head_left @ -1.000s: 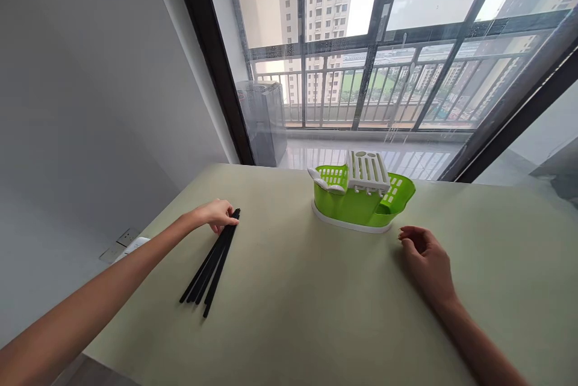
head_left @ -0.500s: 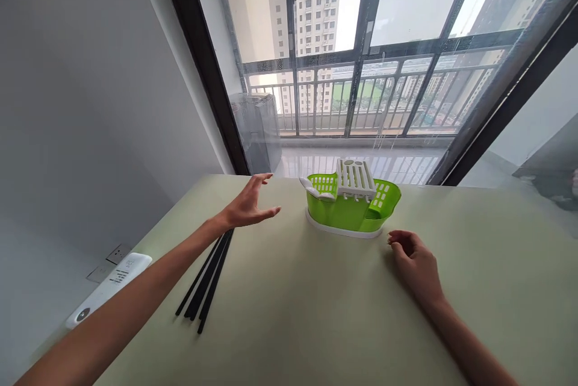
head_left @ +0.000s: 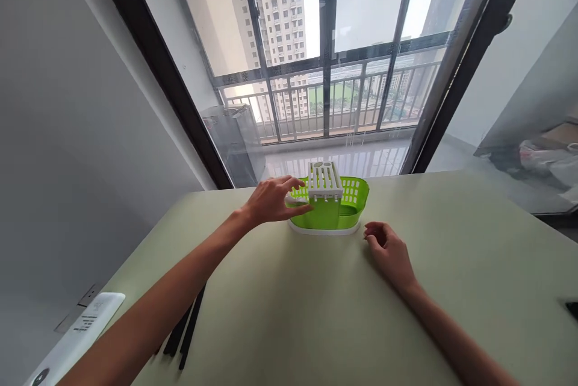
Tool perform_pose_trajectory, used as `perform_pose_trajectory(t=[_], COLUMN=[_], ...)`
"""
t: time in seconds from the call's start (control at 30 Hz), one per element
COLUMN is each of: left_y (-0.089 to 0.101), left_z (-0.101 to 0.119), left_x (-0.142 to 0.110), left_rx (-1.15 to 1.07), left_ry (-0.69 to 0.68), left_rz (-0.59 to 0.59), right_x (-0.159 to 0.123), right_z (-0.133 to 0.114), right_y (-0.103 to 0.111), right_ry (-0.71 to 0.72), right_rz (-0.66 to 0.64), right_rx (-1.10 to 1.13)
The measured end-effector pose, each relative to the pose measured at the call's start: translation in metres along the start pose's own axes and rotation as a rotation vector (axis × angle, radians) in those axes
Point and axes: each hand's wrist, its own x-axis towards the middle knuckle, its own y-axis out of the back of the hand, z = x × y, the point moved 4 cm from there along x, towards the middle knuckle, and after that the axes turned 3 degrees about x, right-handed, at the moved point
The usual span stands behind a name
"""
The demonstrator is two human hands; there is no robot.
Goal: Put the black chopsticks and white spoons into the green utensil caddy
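A green utensil holder [head_left: 327, 215] with a white slotted top [head_left: 325, 180], small white hooks and a white base stands near the far edge of the table. My left hand [head_left: 280, 200] is at its left end, fingers and thumb apart; the thumb passes in front of the green wall. Whether it touches the holder I cannot tell. To the right of the base, my right hand [head_left: 387, 250] rests on the table with its fingers curled in and nothing in them. Several black chopsticks [head_left: 191, 329] lie at the near left, partly hidden under my left forearm.
The pale green table [head_left: 280, 308] reaches a glass door at the back, with a balcony behind. A white power strip [head_left: 85, 329] is at the left by the wall. A small dark object [head_left: 572, 309] shows at the right edge.
My left hand has let go of the black chopsticks and moved right to the holder's left end, fingers spread. My right hand keeps its place by the holder. The view has turned right.
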Motion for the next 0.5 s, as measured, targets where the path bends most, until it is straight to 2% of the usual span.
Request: perform_pose_trajectory(t=[0.13, 0.27, 0.37, 0.5], left_y=[-0.004, -0.007, -0.01, -0.014], left_z=[-0.002, -0.005, -0.007, -0.007], left_x=[0.015, 0.023, 0.024, 0.022], left_rx=[0.119, 0.195, 0.19, 0.148], left_ry=[-0.049, -0.114, -0.17, -0.172], left_rz=[-0.107, -0.152, -0.121, -0.015], right_x=[0.002, 0.002, 0.002, 0.001], right_z=[-0.002, -0.003, -0.004, -0.005], right_y=[-0.002, -0.004, -0.004, -0.004], right_ry=[0.004, 0.008, 0.013, 0.018], right_rz=[-0.018, -0.034, -0.045, -0.06], right_rx=[0.0, -0.002, -0.007, -0.016])
